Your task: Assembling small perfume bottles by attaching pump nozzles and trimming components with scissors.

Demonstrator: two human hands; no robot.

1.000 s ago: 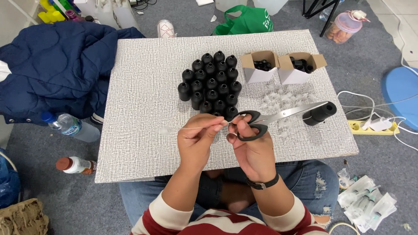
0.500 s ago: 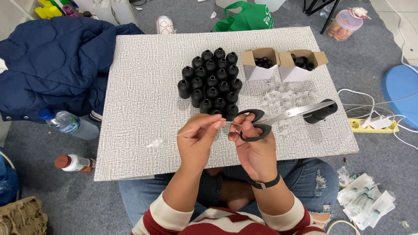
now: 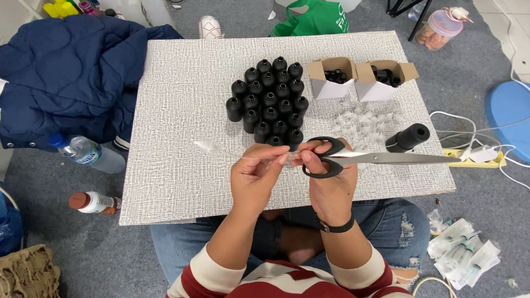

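**Scissors lying level, blades pointing right**

On the far left we are seeing a navy quilted jacket (image 3: 61, 77) on the floor, with a clear water bottle (image 3: 88, 154) beside the white textured table (image 3: 182, 99). Moving right, our left hand (image 3: 256, 179) is hovering over the table's near edge, thumb and fingers pinching a small clear plastic piece (image 3: 270, 160) that is too small to make out. Behind it a cluster of black bottles (image 3: 270, 99) is standing upright. Our right hand (image 3: 331, 185) is gripping the black-handled scissors (image 3: 364, 159), fingers through the loops; the blades are lying together, their long axis running almost level and pointing right, above the table's near right part. Further right we are passing two small open cardboard boxes (image 3: 359, 80), scattered clear bits (image 3: 364, 124) and a black cylinder (image 3: 407, 138) lying on its side.
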